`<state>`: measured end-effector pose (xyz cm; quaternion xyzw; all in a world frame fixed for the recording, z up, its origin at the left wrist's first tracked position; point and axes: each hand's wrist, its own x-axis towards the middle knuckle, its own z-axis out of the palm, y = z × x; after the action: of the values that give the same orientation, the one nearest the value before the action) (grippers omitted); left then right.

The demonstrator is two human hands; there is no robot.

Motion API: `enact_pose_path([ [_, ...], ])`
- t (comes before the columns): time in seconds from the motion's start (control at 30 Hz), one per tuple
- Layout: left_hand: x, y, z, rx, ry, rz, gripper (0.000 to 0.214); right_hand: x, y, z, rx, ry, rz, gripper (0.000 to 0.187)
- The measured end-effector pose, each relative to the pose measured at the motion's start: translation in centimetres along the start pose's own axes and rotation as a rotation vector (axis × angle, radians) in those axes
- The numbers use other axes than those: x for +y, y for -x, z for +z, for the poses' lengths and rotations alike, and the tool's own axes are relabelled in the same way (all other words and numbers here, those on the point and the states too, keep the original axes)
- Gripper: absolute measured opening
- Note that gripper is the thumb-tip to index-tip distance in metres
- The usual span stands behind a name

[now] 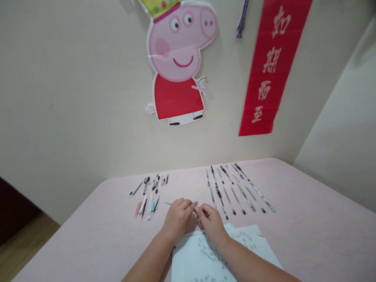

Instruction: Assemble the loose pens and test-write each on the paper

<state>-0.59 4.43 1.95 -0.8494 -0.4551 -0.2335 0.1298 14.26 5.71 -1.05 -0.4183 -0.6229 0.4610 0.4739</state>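
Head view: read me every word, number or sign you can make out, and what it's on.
"如期而至": red banner on the wall, top to bottom; the banner runs out of frame above.
Paper under the right forearm: dark marks, too blurred to read.
Pens on the table: any print is too small to read.

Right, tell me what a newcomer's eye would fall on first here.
Probably the big pig cutout in a red dress on the wall, with a red banner of pale characters to its right. Below, two rows of pens lie on the right part of the pink cloth. Near its middle, the left hand and right hand come together by the paper.
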Motion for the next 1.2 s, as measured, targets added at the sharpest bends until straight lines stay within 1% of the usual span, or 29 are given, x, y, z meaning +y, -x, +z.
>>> enact_pose_path([
  [0.13,-0.02,0.01,0.14,0.016,0.001,-0.015,0.031,0.15,0.09,0.25,-0.019,-0.068,0.066,0.049],
  [0.2,-0.12,0.06,0.27,0.019,0.01,-0.036,0.032,0.06,0.18,0.31,-0.016,-0.087,0.067,0.048],
  [0.37,-0.31,0.14,0.46,0.026,0.02,-0.072,0.035,-0.53,0.44,0.17,-0.066,-0.102,-0.001,0.026],
  [0.43,-0.28,0.13,0.45,0.027,0.021,-0.069,0.033,-0.58,0.45,0.16,-0.071,-0.094,-0.014,0.022],
  [0.5,-0.18,0.1,0.37,0.023,0.028,-0.065,0.032,-0.46,0.39,0.19,-0.072,-0.081,-0.016,0.024],
  [0.6,-0.01,0.08,0.19,0.019,0.026,-0.058,0.03,-0.08,0.24,0.26,-0.068,-0.055,-0.01,0.035],
  [0.7,0.05,0.08,0.14,0.012,0.013,-0.045,0.031,0.22,0.15,0.34,-0.076,-0.057,0.05,0.044],
  [0.77,-0.04,0.11,0.25,0.011,0.006,-0.047,0.031,0.22,0.17,0.36,-0.083,-0.078,0.087,0.047],
  [0.83,-0.19,0.15,0.44,0.014,0.008,-0.059,0.032,0.02,0.24,0.34,-0.083,-0.105,0.078,0.045],
  [1.0,-0.48,0.27,0.77,0.026,0.039,-0.071,0.034,-0.68,0.37,0.2,-0.087,-0.149,0.023,0.026],
  [1.07,-0.48,0.3,0.79,0.023,0.042,-0.072,0.034,-0.74,0.33,0.18,-0.09,-0.123,0.0,0.025],
  [1.2,-0.43,0.31,0.8,0.027,0.034,-0.078,0.034,-0.52,0.31,0.23,-0.095,-0.045,0.004,0.034],
])
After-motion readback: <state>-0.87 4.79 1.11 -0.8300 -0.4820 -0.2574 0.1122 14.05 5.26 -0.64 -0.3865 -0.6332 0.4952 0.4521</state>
